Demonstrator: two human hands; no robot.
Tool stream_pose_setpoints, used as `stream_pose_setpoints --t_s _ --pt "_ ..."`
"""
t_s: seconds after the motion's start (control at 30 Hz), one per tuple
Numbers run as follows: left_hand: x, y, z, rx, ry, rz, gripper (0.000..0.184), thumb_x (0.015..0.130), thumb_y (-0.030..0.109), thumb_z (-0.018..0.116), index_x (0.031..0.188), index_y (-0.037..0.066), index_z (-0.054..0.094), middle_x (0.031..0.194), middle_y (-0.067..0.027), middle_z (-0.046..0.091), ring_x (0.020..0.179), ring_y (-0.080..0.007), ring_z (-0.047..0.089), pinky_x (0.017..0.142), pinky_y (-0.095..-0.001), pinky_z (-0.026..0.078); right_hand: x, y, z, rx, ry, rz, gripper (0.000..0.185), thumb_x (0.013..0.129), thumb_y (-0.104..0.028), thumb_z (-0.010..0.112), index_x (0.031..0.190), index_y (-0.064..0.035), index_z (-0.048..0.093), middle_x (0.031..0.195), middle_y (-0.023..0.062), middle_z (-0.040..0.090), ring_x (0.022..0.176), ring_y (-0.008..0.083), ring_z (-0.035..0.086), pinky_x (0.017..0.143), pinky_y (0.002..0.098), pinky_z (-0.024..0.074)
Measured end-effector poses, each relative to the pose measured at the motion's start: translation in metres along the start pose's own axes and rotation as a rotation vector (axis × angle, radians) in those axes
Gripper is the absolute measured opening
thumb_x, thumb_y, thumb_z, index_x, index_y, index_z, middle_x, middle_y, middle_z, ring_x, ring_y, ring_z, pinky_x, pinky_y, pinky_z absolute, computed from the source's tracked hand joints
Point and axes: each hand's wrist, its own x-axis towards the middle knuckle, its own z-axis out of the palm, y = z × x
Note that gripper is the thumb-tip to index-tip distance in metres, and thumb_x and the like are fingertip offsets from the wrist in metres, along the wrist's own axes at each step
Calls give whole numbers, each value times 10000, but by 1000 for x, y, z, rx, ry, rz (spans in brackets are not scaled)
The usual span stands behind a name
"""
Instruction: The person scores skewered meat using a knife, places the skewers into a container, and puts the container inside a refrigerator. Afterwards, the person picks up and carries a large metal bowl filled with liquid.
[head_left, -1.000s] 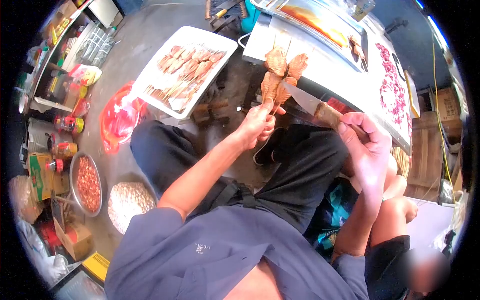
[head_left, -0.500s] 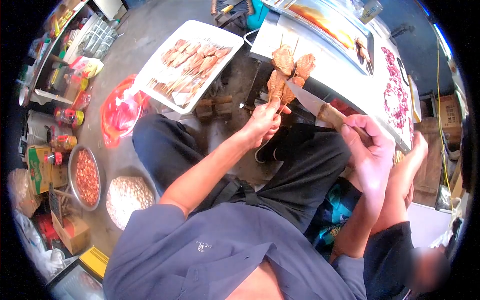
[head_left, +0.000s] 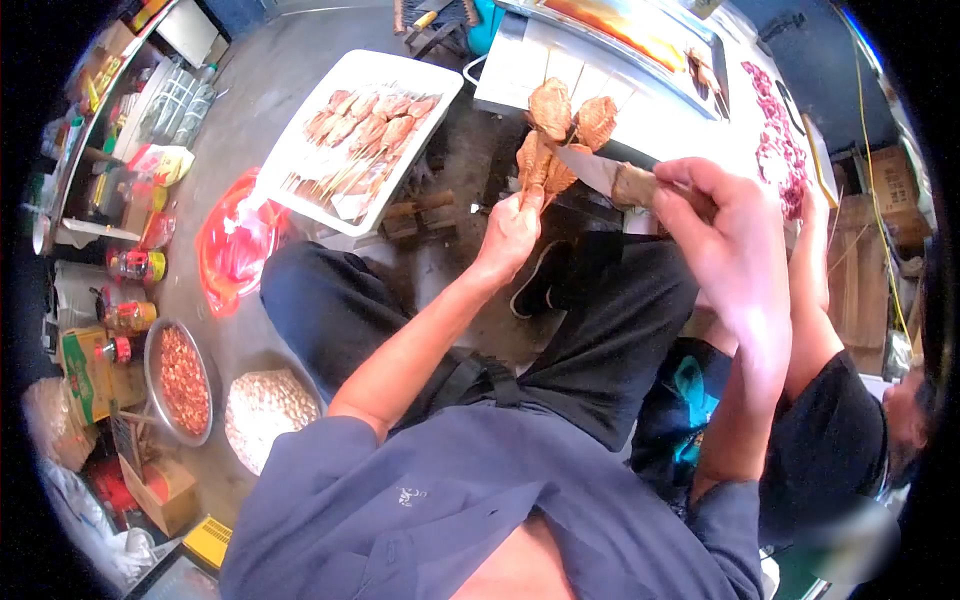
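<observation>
My left hand is closed around the lower ends of skewers threaded with brown, seasoned chicken wings. Several wings show, and bare skewer tips stick out beyond them. In my right hand is a knife with a worn wooden handle. Its blade points left, and the tip lies against or just over the wings near the middle; actual contact I cannot tell. The skewers are held up in front of the metal-topped table.
A white tray of skewered meat stands left of centre. Beside it lies a red plastic bag. Metal bowl, boxes and jars line the left. A tray with orange liquid is on the table. A co-worker's arm reaches along the right.
The view has shifted slightly. My right hand has moved forward and left with the knife, its blade now flatter across the wings. The co-worker's arm has stretched further forward.
</observation>
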Motion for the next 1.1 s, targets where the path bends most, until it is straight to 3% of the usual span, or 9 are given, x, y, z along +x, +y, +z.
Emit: stream_pose_setpoints --t_s 0.1,0.27,0.4,0.47,0.73,0.83,0.87,0.97,1.1 --pt "1 1 -2 102 58 73 396 997 372 428 717 94 463 591 63 391 533 -60 334 480 -247 285 17 -11 -5 -30 -33 -20 214 791 -166 590 907 -18 691 708 187 642 670 301 657 660 374 499" --pt "6 -6 -8 194 65 148 409 990 389 436 711 90 460 608 62 397 549 -61 337 485 -249 289 42 -29 -10 -231 -168 -93 223 802 -155 615 926 29 636 862 146 566 767 200 595 678 278 466" --pt "-4 18 -6 196 74 51 416 982 333 457 759 -16 505 606 -18 470 571 -114 399 517 -333 376 66 -38 -6 -169 -121 -335 203 723 -134 608 812 41 658 619 108 575 561 189 573 565 294 475" --pt "-3 13 -5 191 76 51 412 982 329 457 761 -15 506 606 -12 462 575 -105 396 520 -322 375 84 -73 -23 -324 -398 -186 158 683 -68 517 637 16 642 708 219 654 610 311 635 566 426 483" --pt "4 -4 -2 109 63 102 388 983 323 462 761 8 512 604 16 420 584 -89 385 526 -295 359 118 -55 7 -368 -353 -271 216 638 -98 532 699 66 657 750 269 638 740 387 639 686 445 496" --pt "-1 11 -2 82 53 -11 394 982 325 465 732 22 499 593 19 431 565 -90 396 510 -294 358 120 -51 6 -395 -401 -195 217 629 -111 542 682 62 660 781 285 637 822 379 638 731 429 505" --pt "2 8 -3 77 56 -5 394 982 325 465 732 22 499 593 19 431 565 -90 396 510 -294 358 131 -18 22 -428 -138 -489 209 619 -120 547 654 53 658 831 282 641 850 366 636 740 416 510" --pt "6 -3 -6 124 53 73 401 981 329 467 709 36 487 584 24 442 549 -87 415 496 -292 366 112 -8 28 -139 -271 -139 194 718 -132 598 784 41 655 644 94 588 542 157 564 498 276 468" --pt "3 2 -7 84 37 49 411 980 341 466 699 41 484 584 26 440 548 -83 413 487 -298 354 100 23 36 2 -203 -16 224 707 -156 619 855 9 654 732 84 612 629 143 590 516 260 480"
